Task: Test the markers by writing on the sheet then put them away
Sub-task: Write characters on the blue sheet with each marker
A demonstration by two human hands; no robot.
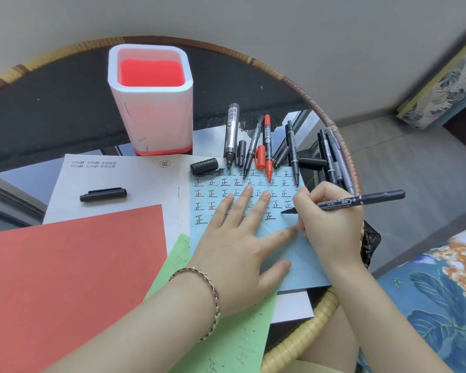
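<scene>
My right hand (330, 223) grips a thin black marker (361, 201), uncapped, with its tip touching the light blue sheet (296, 254). Rows of written characters, mostly black and a few red, cover that sheet. My left hand (236, 244) lies flat on the blue sheet with fingers spread, holding it down. Beyond the sheet lie several uncapped markers: a thick grey one (231, 134), a red one (267, 146), thin black ones (292, 152). More pens (331, 157) sit by the table's right rim. A white and red pen holder (151, 100) stands upright at the back.
A red sheet (73, 281), a green sheet (232, 343) and a white printed sheet (119, 179) overlap on the round glass table with a wicker rim (301, 337). Loose black caps (102, 194) (204, 165) lie on the paper. A floral cushion (436, 300) sits at the right.
</scene>
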